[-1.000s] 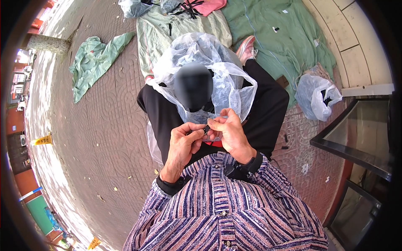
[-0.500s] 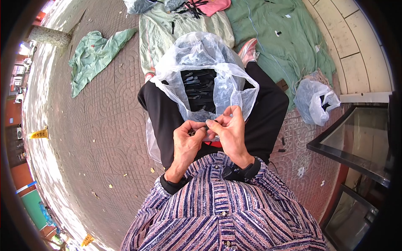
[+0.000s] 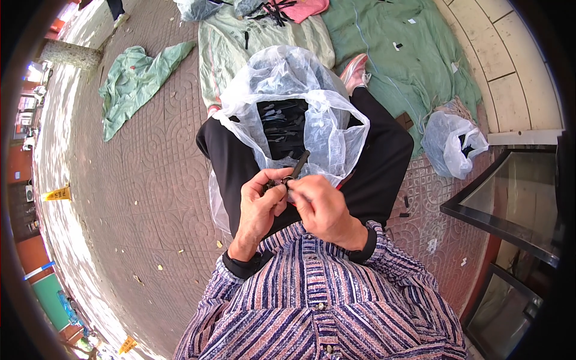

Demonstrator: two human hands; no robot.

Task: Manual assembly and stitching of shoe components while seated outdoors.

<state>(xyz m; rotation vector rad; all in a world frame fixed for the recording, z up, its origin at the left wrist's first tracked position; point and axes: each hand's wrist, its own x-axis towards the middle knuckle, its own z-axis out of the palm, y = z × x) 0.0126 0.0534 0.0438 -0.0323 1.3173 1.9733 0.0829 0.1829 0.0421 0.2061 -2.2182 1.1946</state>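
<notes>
My left hand [image 3: 259, 207] is closed, pinching a short, dark, flat strip [image 3: 300, 163] whose free end sticks up and to the right. More small dark pieces show between its fingers near the palm. Close beside it, my right hand [image 3: 324, 210] is curled, its slightly blurred fingertips meeting at the strip's lower end. What those fingertips grip is hidden. Just beyond both hands, a large translucent white plastic bag [image 3: 339, 141] stands between my legs with its mouth wide. Many black strips [image 3: 281, 129], some with pale ends, fill it.
A green sheet [image 3: 414, 72] and a pale sack [image 3: 225, 60] lie ahead, with black strips and pink cloth [image 3: 309, 9] at the far end. A smaller plastic bag [image 3: 447, 147] and a dark-framed glass panel [image 3: 510, 198] are at right. Crumpled green cloth [image 3: 138, 78] lies left on paving.
The dark strip now points up out of my fingers. My right hand has turned over, its fingers curling in. A passer-by's leg and shoe have appeared at the top left.
</notes>
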